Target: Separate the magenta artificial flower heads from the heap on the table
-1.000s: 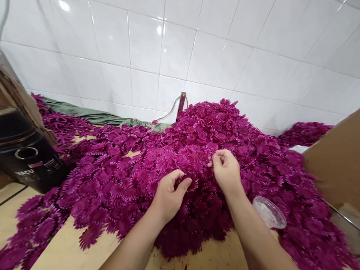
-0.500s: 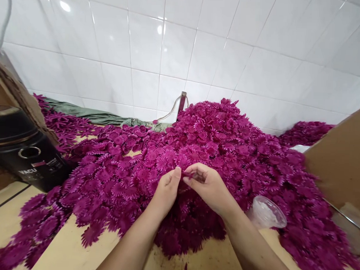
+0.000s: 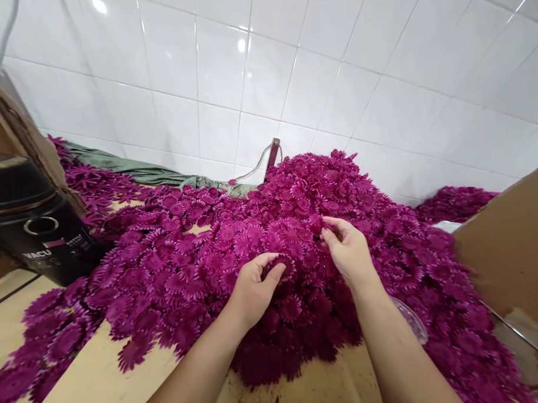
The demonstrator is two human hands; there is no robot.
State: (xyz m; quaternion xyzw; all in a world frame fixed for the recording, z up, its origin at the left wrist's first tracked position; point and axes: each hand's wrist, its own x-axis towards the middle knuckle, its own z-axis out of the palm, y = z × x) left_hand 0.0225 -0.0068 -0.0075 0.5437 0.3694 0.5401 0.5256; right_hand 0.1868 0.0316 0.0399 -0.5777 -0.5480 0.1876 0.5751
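A large heap of magenta artificial flower heads [image 3: 232, 241], flat and with fringed petals, lies before me. My left hand [image 3: 253, 289] is closed at the heap's front, its thumb pressed on a flower head [image 3: 288, 264] whose petals show past the fingertips. Farther up and to the right, my right hand [image 3: 350, 251] is in a pinch, its fingertips on a magenta flower head [image 3: 319, 223] against the heap. How much of that flower the fingers hold is partly hidden.
A clear plastic cup [image 3: 411, 321] lies partly behind my right forearm. On the left stands a black vacuum bottle [image 3: 51, 235] beside cardboard. A cardboard box [image 3: 510, 239] is at the right. Green cloth [image 3: 142, 170] lies along the white tiled wall [image 3: 168, 63].
My hands were together over the heap; now they are apart. The right hand has moved up and to the right into the flowers. The left has stayed nearly in place and shows a flower head.
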